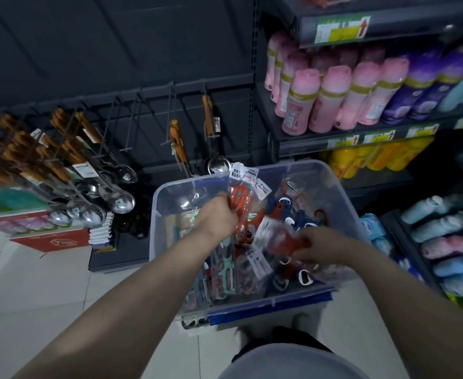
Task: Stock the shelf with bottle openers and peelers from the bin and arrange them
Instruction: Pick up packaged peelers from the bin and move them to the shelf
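Note:
A clear plastic bin [342, 187] with a blue front edge stands on the floor, holding several packaged peelers and bottle openers in red, navy and teal. My left hand [218, 217] grips a bunch of packaged red peelers [241, 198] above the bin's middle; their white header cards stick up. My right hand [320, 246] holds one blurred red packaged opener [285, 239] just over the bin's right side. Behind the bin, bare metal pegs [132, 116] jut from the dark back panel.
Wooden-handled ladles and spoons [69, 165] hang on pegs at left, two more utensils [194, 143] just behind the bin. Pink and purple bottles [334, 99] fill the right-hand shelves, yellow ones below, soft packs lower right. Red boxes sit at left on the tiled floor.

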`<state>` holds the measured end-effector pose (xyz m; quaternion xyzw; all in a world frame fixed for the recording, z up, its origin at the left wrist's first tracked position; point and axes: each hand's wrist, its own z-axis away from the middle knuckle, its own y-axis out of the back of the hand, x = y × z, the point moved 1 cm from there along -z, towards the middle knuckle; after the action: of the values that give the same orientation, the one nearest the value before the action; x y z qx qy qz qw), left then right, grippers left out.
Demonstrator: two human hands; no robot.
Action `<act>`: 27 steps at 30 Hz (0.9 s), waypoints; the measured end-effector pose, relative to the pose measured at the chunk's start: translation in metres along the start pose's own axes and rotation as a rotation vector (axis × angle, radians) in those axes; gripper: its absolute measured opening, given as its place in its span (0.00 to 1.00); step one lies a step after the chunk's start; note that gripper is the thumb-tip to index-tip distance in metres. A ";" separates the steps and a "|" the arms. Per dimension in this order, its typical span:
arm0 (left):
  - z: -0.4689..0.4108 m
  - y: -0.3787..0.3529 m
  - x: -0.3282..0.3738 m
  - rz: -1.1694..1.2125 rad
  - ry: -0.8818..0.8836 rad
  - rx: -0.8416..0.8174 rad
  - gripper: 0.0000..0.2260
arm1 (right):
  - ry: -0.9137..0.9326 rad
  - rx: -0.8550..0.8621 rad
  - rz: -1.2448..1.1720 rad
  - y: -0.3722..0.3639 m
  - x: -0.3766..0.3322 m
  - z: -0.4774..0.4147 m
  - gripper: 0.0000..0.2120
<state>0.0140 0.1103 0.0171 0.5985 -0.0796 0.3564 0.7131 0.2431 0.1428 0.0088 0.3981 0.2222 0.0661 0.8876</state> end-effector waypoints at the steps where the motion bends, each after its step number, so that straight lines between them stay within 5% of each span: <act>1: 0.000 0.001 0.007 0.029 -0.016 0.005 0.06 | -0.016 0.100 -0.168 0.009 0.002 0.002 0.15; 4: 0.000 0.002 0.030 0.120 -0.049 0.009 0.08 | -0.042 0.473 -0.544 0.028 0.006 0.016 0.16; 7: 0.006 -0.001 0.066 0.181 -0.162 0.000 0.11 | -0.116 0.711 -0.641 0.031 0.018 0.041 0.17; 16: 0.070 -0.079 0.230 0.153 -0.493 -0.124 0.12 | -0.483 1.087 -0.659 0.027 0.126 0.195 0.15; 27: 0.350 -0.268 0.447 0.242 -0.905 -0.533 0.09 | -1.037 1.474 -0.726 -0.094 0.292 0.526 0.15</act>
<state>0.6134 -0.0317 0.1400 0.4769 -0.5349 0.1100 0.6887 0.7336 -0.1914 0.1471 0.7410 -0.1015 -0.5513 0.3697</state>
